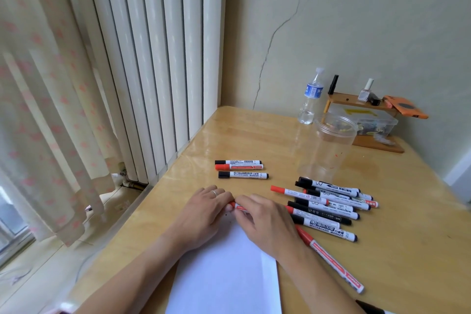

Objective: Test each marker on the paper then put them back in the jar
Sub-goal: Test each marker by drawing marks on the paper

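Over the paper [226, 270], both hands pinched a red marker [235, 206]; left hand [204, 211] should pull the cap straight while right hand [265, 222] steadied the barrel.

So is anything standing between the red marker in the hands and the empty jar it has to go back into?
Nothing visible blocks it. The red marker sits between the left hand and right hand over the paper. The clear jar stands open-topped beyond; the marker pile lies low, right of the path.

Your wooden worktop [254, 140] carries white paper [229, 275] at its near edge, loose markers [328, 206] mid-right, a clear jar [328, 145], and a water bottle [311, 99] at the far edge.
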### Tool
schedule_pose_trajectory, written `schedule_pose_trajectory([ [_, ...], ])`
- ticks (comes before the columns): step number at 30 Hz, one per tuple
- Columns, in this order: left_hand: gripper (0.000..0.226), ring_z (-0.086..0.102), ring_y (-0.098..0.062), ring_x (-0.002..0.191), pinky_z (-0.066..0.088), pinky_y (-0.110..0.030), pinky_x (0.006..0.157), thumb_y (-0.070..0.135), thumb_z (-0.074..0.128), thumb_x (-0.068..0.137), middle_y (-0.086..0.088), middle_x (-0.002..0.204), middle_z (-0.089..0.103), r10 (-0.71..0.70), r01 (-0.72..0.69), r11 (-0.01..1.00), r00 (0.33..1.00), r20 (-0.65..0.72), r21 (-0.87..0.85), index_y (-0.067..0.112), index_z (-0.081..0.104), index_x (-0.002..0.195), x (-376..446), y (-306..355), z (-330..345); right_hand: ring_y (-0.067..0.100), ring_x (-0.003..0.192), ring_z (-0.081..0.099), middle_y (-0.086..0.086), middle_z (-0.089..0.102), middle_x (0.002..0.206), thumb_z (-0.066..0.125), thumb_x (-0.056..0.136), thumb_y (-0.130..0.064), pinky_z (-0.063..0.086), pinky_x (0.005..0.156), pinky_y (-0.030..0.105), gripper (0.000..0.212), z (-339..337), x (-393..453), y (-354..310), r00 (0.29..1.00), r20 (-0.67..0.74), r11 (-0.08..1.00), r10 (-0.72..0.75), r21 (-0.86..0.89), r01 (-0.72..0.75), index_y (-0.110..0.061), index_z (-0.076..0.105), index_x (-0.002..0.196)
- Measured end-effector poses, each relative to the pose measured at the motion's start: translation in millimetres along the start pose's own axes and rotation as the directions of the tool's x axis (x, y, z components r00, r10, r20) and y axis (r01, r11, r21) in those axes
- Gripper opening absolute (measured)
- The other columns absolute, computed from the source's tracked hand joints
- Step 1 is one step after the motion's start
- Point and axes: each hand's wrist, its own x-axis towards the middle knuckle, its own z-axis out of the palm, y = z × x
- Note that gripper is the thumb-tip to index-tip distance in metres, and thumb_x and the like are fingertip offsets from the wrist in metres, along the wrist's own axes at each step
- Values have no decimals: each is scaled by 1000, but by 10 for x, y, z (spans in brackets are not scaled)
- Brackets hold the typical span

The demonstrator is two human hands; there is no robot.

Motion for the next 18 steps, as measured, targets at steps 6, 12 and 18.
schedule_pose_trajectory([
  [6, 25, 38, -6, 79, 32, -31, 69, 36, 33, 109, 14, 83, 49, 7, -7, 1000, 1000, 8, 0, 27, 47, 90, -13, -23, -21, 23, 74, 51, -7, 53, 83, 43, 103, -47, 39, 60, 39, 23, -81, -8, -81, 994, 107, 999, 10, 36, -14, -27, 39, 91],
  [12, 22, 40, -9, 77, 30, -30, 68, 31, 37, 108, 13, 81, 49, 21, -21, 999, 1000, -11, 37, 26, 48, 89, -16, -5, -21, 20, 73, 45, -8, 53, 80, 41, 103, -48, 30, 61, 37, 23, -153, -27, -106, 989, 147, 998, 22, 52, -30, -33, 31, 89],
  [18, 33, 42, -11, 77, 31, -31, 67, 42, 30, 109, 14, 83, 51, -2, 3, 1000, 995, -105, 11, 26, 55, 94, -23, -64, -96, 25, 89, 61, -2, 70, 92, 42, 104, -56, 42, 66, 39, 27, -208, -44, -16, 983, 166, 996, 81, 30, -87, -43, 52, 126],
])
